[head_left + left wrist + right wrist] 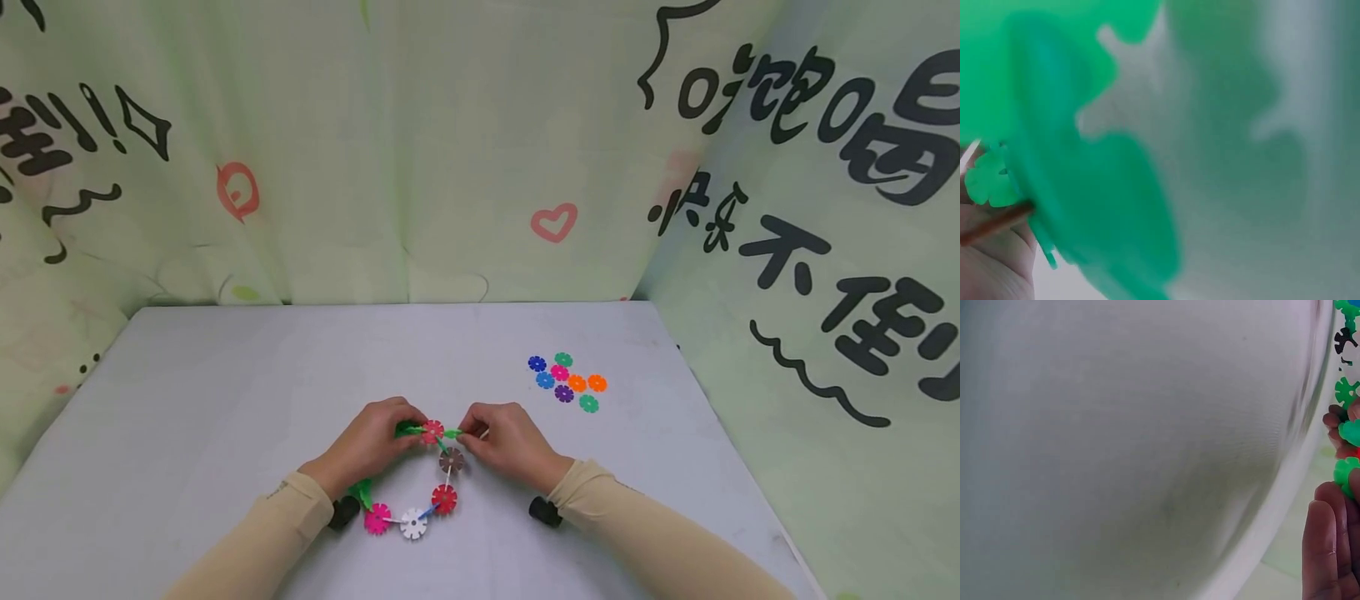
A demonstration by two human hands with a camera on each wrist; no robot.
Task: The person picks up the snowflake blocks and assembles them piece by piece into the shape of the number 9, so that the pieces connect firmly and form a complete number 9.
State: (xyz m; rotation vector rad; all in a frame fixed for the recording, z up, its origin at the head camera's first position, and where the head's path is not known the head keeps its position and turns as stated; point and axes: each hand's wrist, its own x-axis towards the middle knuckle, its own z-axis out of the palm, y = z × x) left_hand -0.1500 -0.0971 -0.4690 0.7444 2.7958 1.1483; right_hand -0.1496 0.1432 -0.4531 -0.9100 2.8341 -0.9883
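Observation:
A chain of notched plastic discs curves over the table in the head view, with a pink disc (377, 518), a white disc (413, 524), a red disc (444, 499) and a brown disc (451, 460). At its top, my left hand (378, 437) pinches green pieces beside another red disc (432, 431). On the other side of that disc, my right hand (506, 442) pinches a green disc (452, 433) between thumb and finger. Large blurred green discs (1097, 200) fill much of the left wrist view. The right wrist view shows a green disc (1346, 475) at my right fingertips.
Several loose discs (564, 393) in blue, purple, pink, orange and green lie towards the table's back right. The white table (300, 350) meets a printed curtain (450, 150) at the back and sides. Dark wrist devices (545, 512) sit by both forearms.

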